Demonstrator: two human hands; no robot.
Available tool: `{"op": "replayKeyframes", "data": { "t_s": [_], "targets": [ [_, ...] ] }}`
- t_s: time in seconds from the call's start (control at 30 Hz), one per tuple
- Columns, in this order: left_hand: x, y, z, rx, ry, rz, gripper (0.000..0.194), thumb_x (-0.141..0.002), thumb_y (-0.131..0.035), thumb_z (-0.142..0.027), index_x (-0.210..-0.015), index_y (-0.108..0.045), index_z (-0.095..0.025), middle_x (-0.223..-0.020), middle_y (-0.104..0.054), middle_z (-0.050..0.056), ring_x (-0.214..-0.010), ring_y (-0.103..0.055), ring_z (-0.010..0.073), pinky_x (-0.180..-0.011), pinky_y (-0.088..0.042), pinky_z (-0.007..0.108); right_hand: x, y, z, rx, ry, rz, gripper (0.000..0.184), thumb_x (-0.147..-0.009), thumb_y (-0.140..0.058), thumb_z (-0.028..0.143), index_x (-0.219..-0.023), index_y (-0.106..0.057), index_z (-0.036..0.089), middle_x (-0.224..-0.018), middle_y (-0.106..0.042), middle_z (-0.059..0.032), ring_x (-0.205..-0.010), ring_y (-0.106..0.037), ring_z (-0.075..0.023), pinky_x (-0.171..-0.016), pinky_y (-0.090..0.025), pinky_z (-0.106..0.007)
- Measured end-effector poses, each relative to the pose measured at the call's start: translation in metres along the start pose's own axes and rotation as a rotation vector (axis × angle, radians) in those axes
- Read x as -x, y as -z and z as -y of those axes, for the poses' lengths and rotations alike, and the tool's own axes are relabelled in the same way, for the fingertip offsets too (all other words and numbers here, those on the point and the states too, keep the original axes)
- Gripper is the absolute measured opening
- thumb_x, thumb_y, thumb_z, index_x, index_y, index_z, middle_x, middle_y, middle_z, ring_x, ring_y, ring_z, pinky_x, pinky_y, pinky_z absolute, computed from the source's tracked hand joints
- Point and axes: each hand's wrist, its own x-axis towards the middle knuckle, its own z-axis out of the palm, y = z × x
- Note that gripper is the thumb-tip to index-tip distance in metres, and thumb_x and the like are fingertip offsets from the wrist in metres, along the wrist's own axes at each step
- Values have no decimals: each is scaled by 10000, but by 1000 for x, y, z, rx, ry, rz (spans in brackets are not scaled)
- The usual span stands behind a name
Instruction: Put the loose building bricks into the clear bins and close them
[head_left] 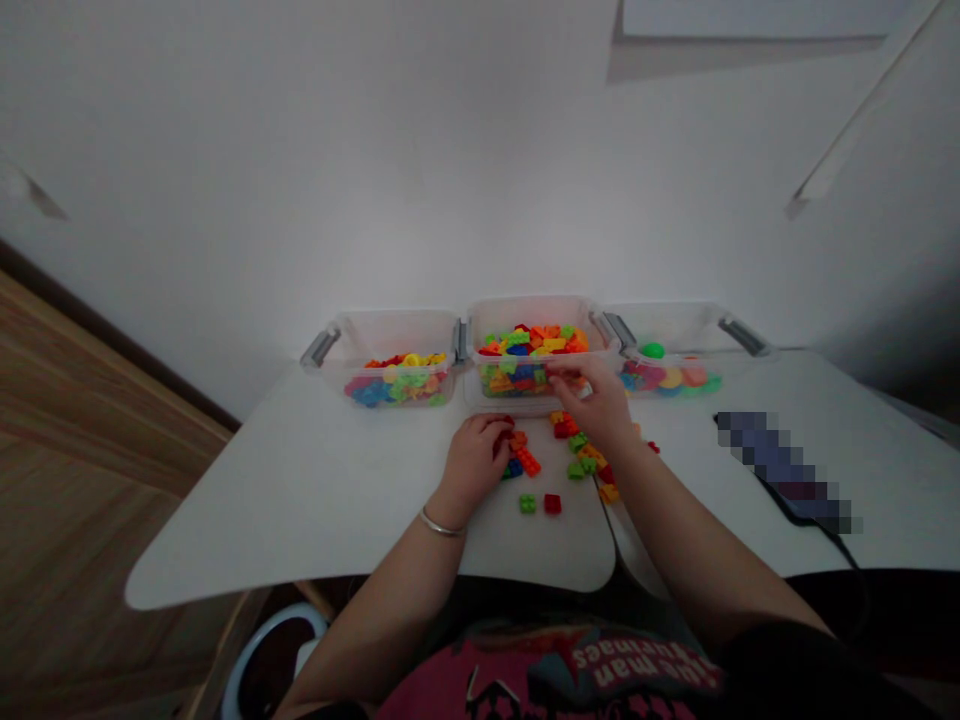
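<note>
My left hand (475, 456) rests on the white table with its fingers curled round a dark red toy brick (509, 424). Orange bricks (527, 460) and a blue brick (514, 468) lie against its fingertips. My right hand (595, 398) is at the front of the middle clear bin (541, 308), which is heaped with coloured toy bricks (534, 342). Its thumb and fingers are bent towards each other; whatever may be between them is too small to tell. Below the right hand lie several green bricks (582, 467), and nearer me are a green brick (527, 504) and a red brick (553, 504).
A left clear bin (397, 322) holds coloured pieces, and a right clear bin (675, 318) holds round coloured pieces. All the bins stand by the wall. A phone-like device (784, 475) with a cable lies at the right. The table's front edge (555, 582) is near my body.
</note>
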Motion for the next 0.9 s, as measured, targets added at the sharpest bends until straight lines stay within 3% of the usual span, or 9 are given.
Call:
{"op": "replayKeyframes", "data": {
  "t_s": [0.13,0.27,0.43,0.73,0.9],
  "targets": [
    [0,-1,1,-1,-29,-12,221,-801,-585,-101,-968,-699,-188,-1071,-671,74,-1025,-587,221,-963,-480,415,38,-13,-4,-12,33,359,205,-844,-557,184,-960,-713,249,-990,-727,-40,-975,-638,-201,-912,-491,-397],
    [0,0,2,-12,-45,-34,231,-785,-569,-71,-921,-707,-195,-1057,-673,67,-1024,-585,219,-962,-480,419,58,-20,-9,83,102,550,308,-849,-561,153,-1097,-698,274,-1150,-699,-32,-1094,-599,-210,-984,-458,-427],
    [-1,0,2,-21,-62,-9,262,-763,-555,-39,-897,-722,-189,-1046,-684,59,-1014,-583,215,-973,-476,412,62,-20,-3,179,105,561,325,-882,-549,185,-1166,-671,283,-1176,-690,-28,-1116,-580,-224,-985,-458,-425],
    [-1,1,0,-14,-79,-14,243,-774,-564,-59,-906,-723,-187,-1027,-694,58,-1004,-589,216,-957,-487,412,64,-21,-2,274,55,475,216,-824,-595,143,-992,-712,212,-1123,-708,-56,-1095,-593,-260,-970,-467,-432],
    [-1,1,0,-21,-111,0,249,-766,-558,-48,-866,-730,-197,-1023,-697,50,-1003,-589,216,-955,-486,412,63,-24,-3,256,47,456,319,-816,-598,138,-1114,-681,213,-1140,-701,-66,-1083,-594,-255,-953,-483,-439]
  ]
}}
